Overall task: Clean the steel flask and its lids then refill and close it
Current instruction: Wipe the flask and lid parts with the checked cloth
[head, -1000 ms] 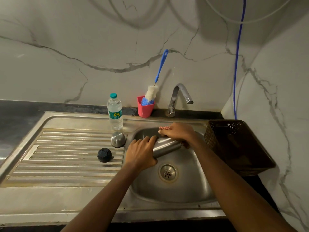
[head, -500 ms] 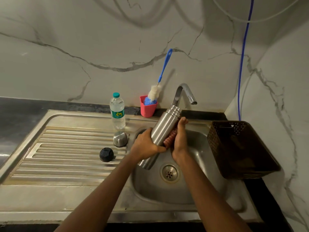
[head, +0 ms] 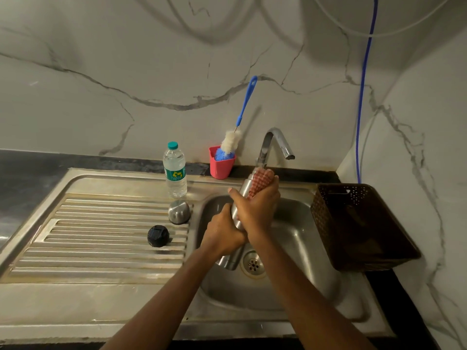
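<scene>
The steel flask (head: 230, 260) stands tilted over the sink basin (head: 298, 251), mouth up toward the tap. My left hand (head: 222, 232) grips its lower body. My right hand (head: 257, 207) wraps the upper body and presses a red bumpy scrubber (head: 260, 183) against the neck, hiding the mouth. On the drainboard (head: 101, 236) sit the steel cup lid (head: 179, 212) and the black inner cap (head: 158, 236), both apart from the flask.
A plastic water bottle (head: 174, 170) stands behind the steel lid. A pink cup (head: 222, 164) holds a blue-handled bottle brush (head: 236, 127). The chrome tap (head: 274, 145) rises behind the flask. A dark perforated basket (head: 358, 226) sits right of the basin.
The flask went from lying low in the basin to tilted upright. My right hand slid the red scrubber up from the flask's middle to its neck.
</scene>
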